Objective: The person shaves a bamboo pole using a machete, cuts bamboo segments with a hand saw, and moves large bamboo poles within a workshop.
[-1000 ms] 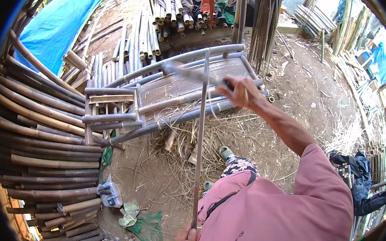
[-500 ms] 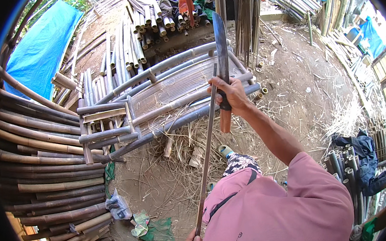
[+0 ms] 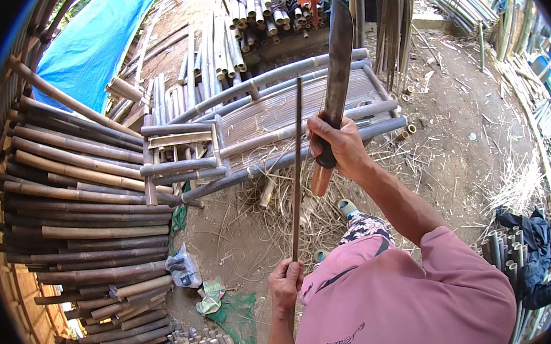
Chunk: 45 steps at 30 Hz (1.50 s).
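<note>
My right hand [image 3: 341,146] is closed round the grip of a machete [image 3: 339,63], its broad dark blade pointing up and away from me. Below the fist a reddish-brown wooden piece [image 3: 321,180] sticks out; whether it belongs to the handle I cannot tell. Nearer my body, my left hand [image 3: 286,282] grips a long thin bamboo strip [image 3: 298,189] low down, thumb on top. The strip stands up steeply, its upper part just left of the right hand and blade. Beyond both hands lies a long bamboo bench [image 3: 284,116] with a slatted top.
Dark bamboo poles [image 3: 99,234] are stacked along the left. Shavings [image 3: 278,201] litter the ground under the bench. Cut bamboo tubes [image 3: 253,12] lie at the back near a blue tarp [image 3: 94,41]. A plastic bag [image 3: 184,268] and green netting [image 3: 238,314] sit at lower left.
My left hand has come up and forward with the bamboo strip. The machete blade now leans further right, and the strip's top end has dropped slightly. The whole view has shifted.
</note>
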Motion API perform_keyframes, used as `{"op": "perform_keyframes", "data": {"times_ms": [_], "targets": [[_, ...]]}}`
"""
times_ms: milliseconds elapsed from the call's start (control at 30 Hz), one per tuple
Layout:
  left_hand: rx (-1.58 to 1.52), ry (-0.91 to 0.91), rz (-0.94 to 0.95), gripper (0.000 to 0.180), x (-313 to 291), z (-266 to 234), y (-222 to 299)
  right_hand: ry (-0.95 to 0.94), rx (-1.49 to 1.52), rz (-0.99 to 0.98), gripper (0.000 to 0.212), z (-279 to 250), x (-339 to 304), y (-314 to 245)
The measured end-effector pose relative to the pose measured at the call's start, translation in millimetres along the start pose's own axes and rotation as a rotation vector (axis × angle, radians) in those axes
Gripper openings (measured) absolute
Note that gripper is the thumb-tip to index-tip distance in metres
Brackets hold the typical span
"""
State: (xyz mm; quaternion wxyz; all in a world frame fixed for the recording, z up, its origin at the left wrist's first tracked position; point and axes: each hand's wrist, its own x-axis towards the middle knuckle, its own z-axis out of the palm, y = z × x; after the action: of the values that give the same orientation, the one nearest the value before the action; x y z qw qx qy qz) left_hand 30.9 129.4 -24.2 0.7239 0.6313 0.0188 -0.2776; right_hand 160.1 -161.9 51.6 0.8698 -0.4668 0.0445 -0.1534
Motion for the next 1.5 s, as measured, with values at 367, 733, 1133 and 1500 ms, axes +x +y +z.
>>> {"op": "perform_keyframes", "data": {"times_ms": [367,733,1133,1500], "targets": [[0.385,-0.04,0.226,0.023,83.0,-0.5,-14.8,-0.07,-0.013,0.177,0.032,13.6,-48.0,30.2],[1.074,-0.307,0.277,0.023,125.5,26.7,17.4,-0.037,-0.123,0.199,0.02,5.0,-72.0,57.8],[0.519,0.18,0.498,0.027,94.2,75.1,121.4,-0.079,-0.421,0.163,0.03,-31.5,-67.6,78.4],[0.357,0.408,0.697,0.017,196.9,73.2,72.3,0.152,-0.113,0.82,0.03,-178.8,-93.8,20.9]]}}
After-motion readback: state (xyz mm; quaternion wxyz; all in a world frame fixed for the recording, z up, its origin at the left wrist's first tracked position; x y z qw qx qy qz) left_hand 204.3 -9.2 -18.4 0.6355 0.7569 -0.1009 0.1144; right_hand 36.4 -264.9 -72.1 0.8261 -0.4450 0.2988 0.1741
